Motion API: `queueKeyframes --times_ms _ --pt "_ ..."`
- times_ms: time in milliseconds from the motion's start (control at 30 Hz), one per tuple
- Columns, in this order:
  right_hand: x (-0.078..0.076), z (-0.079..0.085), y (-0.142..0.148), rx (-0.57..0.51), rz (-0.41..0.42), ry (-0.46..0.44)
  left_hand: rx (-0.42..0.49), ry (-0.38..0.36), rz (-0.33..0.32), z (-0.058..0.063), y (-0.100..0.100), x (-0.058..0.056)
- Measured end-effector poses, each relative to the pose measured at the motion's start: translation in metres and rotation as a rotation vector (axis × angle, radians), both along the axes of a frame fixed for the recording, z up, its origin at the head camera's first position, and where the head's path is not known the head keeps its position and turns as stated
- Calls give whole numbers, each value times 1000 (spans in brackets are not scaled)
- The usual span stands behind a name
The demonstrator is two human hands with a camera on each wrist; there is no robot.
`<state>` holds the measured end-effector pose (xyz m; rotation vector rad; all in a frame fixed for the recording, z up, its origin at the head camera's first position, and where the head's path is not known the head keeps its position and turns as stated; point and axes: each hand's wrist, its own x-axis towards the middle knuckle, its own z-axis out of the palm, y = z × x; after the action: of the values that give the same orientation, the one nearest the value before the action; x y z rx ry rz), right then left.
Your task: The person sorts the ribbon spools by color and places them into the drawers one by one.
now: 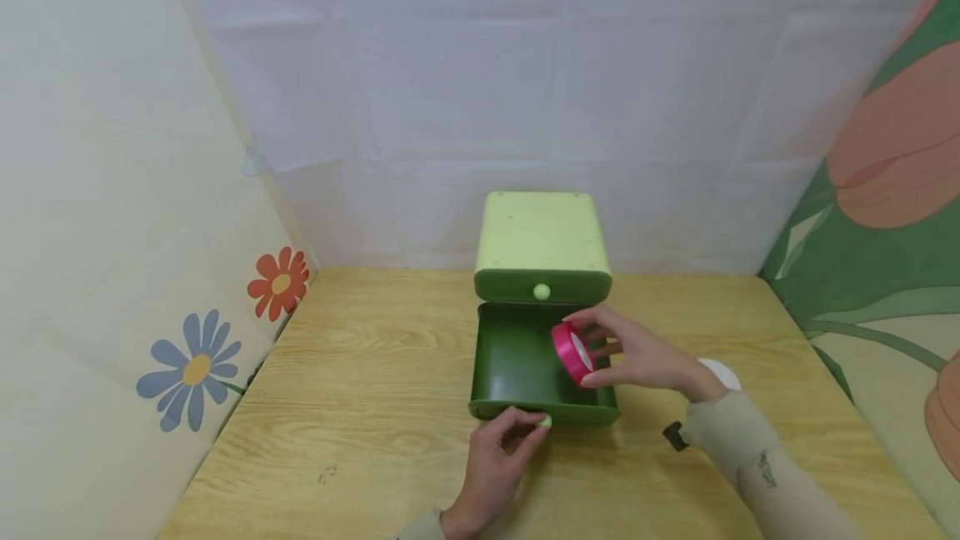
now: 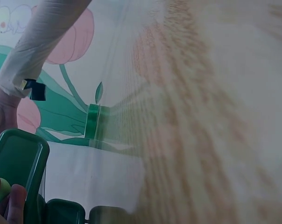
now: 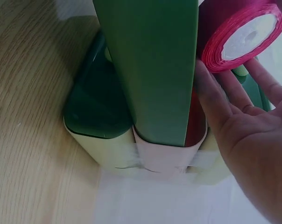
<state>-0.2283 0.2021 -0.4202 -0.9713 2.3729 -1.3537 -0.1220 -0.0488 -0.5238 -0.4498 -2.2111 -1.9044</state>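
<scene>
A green drawer is pulled out from a small yellow-green cabinet. My left hand pinches the drawer's light green knob between thumb and fingers. Over the right side of the drawer, my right hand holds a roll of pink ribbon by its edges, tilted. In the right wrist view the white hub of the ribbon roll faces the palm, with several fingers behind it. The left wrist view shows only the fingertips at the knob.
Another drawer front with a round knob sits closed above the pulled-out one. A closed green drawer also shows in the right wrist view. A white disc lies partly behind the right wrist. A green roll stands on the wooden table.
</scene>
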Motion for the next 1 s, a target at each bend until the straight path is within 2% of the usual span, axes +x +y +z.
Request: queueKeyframes --times_ms 433,667,767,1000 --pt "-3 -7 -2 59 -5 32 -4 -9 6 2 1 0" --pt "-5 -12 -2 16 24 86 -8 -26 6 3 2 1" --pt "-5 -12 -1 -9 27 89 -9 -59 3 4 2 2" --pt "-7 -13 -1 -28 13 99 -16 -74 5 4 2 1"
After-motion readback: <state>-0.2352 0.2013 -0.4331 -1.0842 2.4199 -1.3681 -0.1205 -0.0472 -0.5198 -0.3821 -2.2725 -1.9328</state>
